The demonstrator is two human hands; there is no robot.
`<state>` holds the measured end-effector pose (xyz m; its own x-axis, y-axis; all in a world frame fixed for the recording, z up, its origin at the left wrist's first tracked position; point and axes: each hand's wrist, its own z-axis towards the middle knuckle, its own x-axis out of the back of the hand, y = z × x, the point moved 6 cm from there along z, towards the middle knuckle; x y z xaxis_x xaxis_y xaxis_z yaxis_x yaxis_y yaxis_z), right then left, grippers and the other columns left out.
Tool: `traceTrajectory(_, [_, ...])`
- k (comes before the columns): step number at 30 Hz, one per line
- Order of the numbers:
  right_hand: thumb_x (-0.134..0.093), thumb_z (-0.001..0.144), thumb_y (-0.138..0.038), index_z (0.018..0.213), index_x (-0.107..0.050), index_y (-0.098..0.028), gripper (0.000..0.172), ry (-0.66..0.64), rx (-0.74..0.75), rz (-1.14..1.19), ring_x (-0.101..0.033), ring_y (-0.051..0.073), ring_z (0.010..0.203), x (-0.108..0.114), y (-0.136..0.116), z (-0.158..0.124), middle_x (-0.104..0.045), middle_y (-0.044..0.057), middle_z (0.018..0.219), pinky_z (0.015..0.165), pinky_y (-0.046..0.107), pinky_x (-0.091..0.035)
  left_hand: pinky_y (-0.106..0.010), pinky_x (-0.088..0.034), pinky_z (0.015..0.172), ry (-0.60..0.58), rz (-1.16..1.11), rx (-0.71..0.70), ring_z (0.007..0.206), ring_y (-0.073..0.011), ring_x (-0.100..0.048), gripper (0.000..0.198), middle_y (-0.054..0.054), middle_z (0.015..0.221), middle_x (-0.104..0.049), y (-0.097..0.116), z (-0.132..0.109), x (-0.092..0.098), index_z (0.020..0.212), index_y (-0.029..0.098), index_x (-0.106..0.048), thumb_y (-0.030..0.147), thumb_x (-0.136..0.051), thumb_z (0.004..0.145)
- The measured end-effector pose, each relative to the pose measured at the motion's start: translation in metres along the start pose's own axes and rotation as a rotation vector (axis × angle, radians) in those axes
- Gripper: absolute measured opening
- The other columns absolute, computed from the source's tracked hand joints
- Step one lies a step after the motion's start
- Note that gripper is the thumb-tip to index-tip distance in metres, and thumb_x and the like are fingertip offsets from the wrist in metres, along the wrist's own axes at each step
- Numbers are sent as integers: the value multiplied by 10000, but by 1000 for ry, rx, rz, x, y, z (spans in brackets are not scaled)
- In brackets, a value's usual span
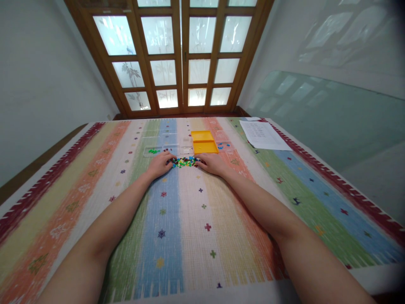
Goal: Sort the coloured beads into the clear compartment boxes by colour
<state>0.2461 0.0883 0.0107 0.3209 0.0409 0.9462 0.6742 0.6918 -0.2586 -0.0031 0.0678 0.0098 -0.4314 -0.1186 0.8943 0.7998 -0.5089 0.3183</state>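
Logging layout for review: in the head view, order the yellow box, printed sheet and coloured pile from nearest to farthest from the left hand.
1. Coloured pile, beside the left hand
2. Yellow box, beyond the pile, rightward
3. Printed sheet, far right

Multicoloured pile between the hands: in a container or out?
Out: the multicoloured pile lies loose on the striped tablecloth, no container walls showing around it.

The lone head view looks forward and down from the near side of the tablecloth (193, 236) toward the far doors (183, 55), left hand (160, 164) and right hand (213, 163) mid-distance, perhaps too small for detail.
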Motion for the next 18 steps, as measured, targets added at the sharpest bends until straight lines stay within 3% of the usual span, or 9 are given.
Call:
traceTrajectory(11, [-542, 1081, -399, 1353, -660, -234, 340, 0, 1, 11, -685, 243, 1108, 0, 0, -1, -747, 89, 1248, 890, 306, -464, -384, -511, 929, 28, 21, 3, 1022, -244, -629, 250, -74, 1048, -669, 0, -1, 3, 1045, 244, -792, 311, -567, 960])
traceTrajectory(18, [-533, 1080, -403, 1352, -665, -238, 344, 3, 4, -4, -687, 248, 1098, -2, 2, 0, -750, 88, 1237, 881, 312, -467, -392, -508, 943, 20, 6, 18, 1030, -249, -624, 211, -73, 1046, -671, -3, 0, 1, 993, 238, -785, 264, -593, 910])
